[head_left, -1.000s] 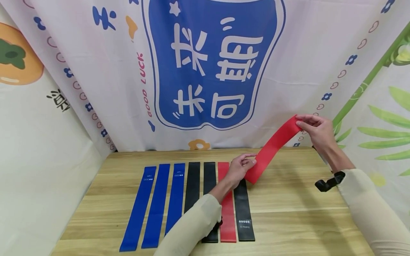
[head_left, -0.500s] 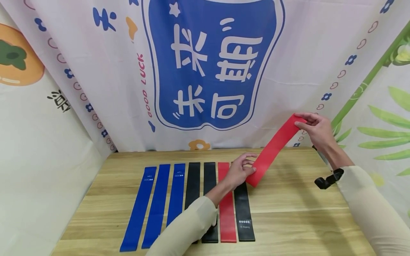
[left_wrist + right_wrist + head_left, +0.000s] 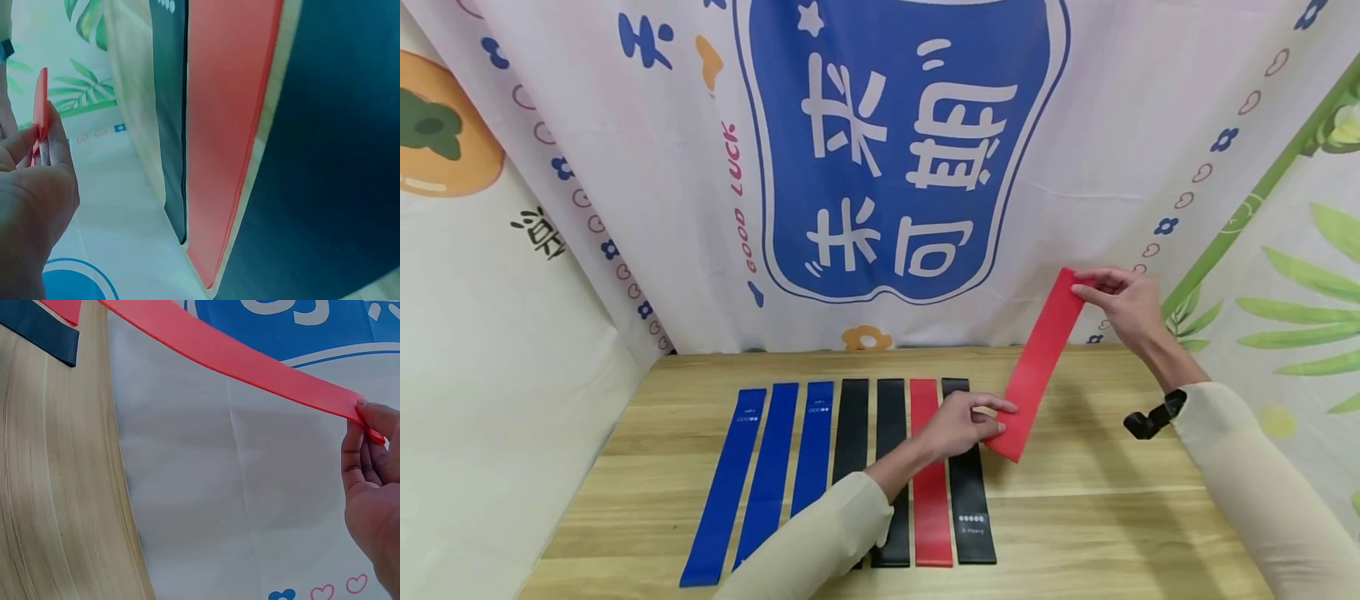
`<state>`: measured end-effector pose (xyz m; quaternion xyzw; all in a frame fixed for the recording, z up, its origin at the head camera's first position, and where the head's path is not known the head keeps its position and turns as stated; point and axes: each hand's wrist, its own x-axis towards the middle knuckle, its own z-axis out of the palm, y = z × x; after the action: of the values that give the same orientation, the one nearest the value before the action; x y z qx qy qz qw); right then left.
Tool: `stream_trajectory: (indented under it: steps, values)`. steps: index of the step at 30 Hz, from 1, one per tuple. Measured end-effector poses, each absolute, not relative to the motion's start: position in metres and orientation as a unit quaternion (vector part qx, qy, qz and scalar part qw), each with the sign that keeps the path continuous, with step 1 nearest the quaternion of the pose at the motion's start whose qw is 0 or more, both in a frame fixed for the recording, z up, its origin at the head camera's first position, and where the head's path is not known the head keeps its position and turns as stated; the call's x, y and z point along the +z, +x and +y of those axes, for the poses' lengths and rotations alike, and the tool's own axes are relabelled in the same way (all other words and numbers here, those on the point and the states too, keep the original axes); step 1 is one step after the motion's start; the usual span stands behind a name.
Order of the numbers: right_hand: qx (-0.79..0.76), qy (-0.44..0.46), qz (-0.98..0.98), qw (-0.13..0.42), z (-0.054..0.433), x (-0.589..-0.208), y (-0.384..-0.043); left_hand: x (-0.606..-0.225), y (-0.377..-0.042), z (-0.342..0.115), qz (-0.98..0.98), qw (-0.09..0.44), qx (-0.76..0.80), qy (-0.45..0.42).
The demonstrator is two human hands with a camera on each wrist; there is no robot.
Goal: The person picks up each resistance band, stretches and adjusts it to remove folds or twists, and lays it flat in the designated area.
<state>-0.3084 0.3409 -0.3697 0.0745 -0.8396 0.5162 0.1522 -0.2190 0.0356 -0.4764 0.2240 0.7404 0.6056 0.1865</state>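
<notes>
A red resistance band is stretched out aslant above the right part of the table. My right hand pinches its upper end between thumb and fingers, as the right wrist view also shows with the band running off to the upper left. Lower down, my left hand pinches the band's other end by its left edge. Beneath that hand lie a flat red band and a black band printed with white dots and "X-Heavy". In the left wrist view the left hand holds the red band edge-on.
Left of the flat red band lie two black bands and several blue bands, side by side, lengthwise on the wooden table. A printed cloth hangs behind the table's far edge. The left sleeve covers parts of some bands.
My right hand has moved left with its end of the red band, so the band hangs steeper. My left hand has shifted slightly down and right with the lower end.
</notes>
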Motion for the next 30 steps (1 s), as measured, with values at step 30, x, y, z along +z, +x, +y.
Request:
stream_trajectory:
  steps: [30]
  values:
    - [0.533,0.111,-0.838,-0.032,0.316,-0.427,-0.326,-0.492,-0.17,0.028,0.698,0.305,0.609,0.22]
